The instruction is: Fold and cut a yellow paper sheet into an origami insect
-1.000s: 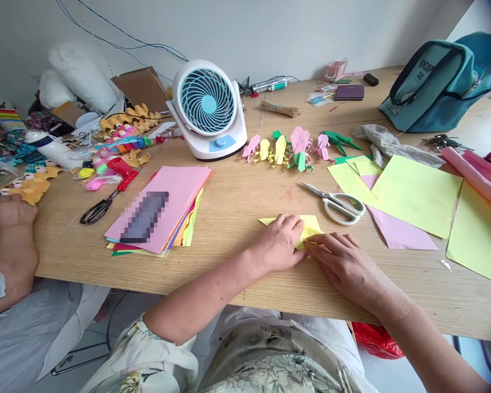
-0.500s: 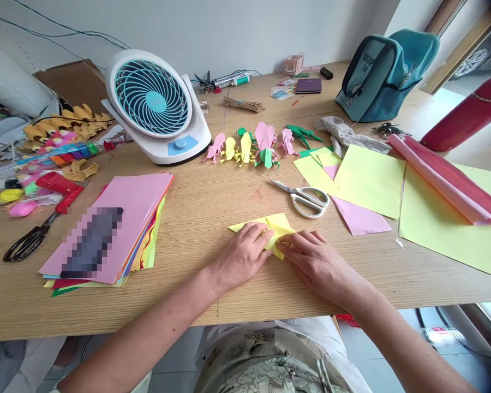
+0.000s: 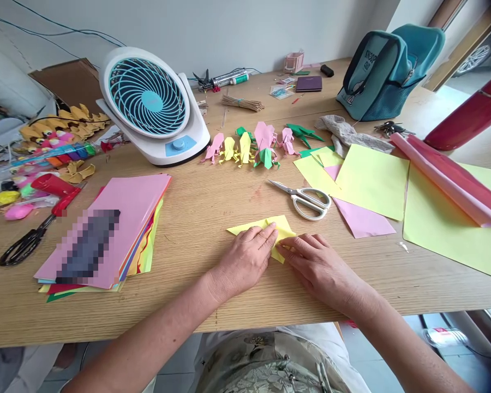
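A folded piece of yellow paper (image 3: pixel 284 222) lies on the table in front of me, its left corner drawn out to a point. My left hand (image 3: pixel 249 254) rests over its middle, fingers stretched out and lying on the folds. At the paper's right edge, my right hand (image 3: pixel 321 262) has its fingers curled and closed on the paper. Both hands cover part of the folds. Just beyond them lie white-handled scissors (image 3: pixel 311 204), blades pointing left. Farther back stands a row of pink, yellow and green folded paper figures (image 3: pixel 245 147).
Yellow sheets (image 3: pixel 372 180) and a rolled pink-red sheet (image 3: pixel 450 180) lie right, near a red bottle (image 3: pixel 466 114) and teal bag (image 3: pixel 387 76). At left are a coloured paper stack (image 3: pixel 135 207) with a blurred dark object on top, black-handled scissors (image 3: pixel 22 245) and a fan (image 3: pixel 151 103).
My left fingers have straightened and spread flatter over the fold, with the thumb no longer showing at the near edge. My right hand stays at the paper's right side. The view has shifted slightly.
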Available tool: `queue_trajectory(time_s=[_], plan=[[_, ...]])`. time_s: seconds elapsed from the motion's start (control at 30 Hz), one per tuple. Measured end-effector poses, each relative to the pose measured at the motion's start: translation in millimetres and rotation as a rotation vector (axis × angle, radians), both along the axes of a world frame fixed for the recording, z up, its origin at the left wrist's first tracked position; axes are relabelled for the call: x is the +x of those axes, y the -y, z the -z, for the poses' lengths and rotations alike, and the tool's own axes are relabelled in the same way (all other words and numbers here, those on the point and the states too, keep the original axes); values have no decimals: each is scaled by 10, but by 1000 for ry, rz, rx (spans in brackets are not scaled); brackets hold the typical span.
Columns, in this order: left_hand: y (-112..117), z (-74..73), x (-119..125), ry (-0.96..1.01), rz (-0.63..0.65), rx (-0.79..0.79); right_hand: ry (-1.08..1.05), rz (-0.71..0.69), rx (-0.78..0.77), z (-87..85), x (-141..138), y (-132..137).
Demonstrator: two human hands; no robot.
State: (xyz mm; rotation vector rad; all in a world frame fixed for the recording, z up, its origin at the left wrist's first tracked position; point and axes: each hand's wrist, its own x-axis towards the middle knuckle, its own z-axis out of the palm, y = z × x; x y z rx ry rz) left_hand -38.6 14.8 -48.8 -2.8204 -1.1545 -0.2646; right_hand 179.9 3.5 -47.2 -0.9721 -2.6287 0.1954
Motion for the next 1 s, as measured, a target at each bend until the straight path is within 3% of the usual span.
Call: queue_trajectory(time_s=[1.0], plan=[[22,-2,32,-73,-49,46,27,9,-10,19,9,8]])
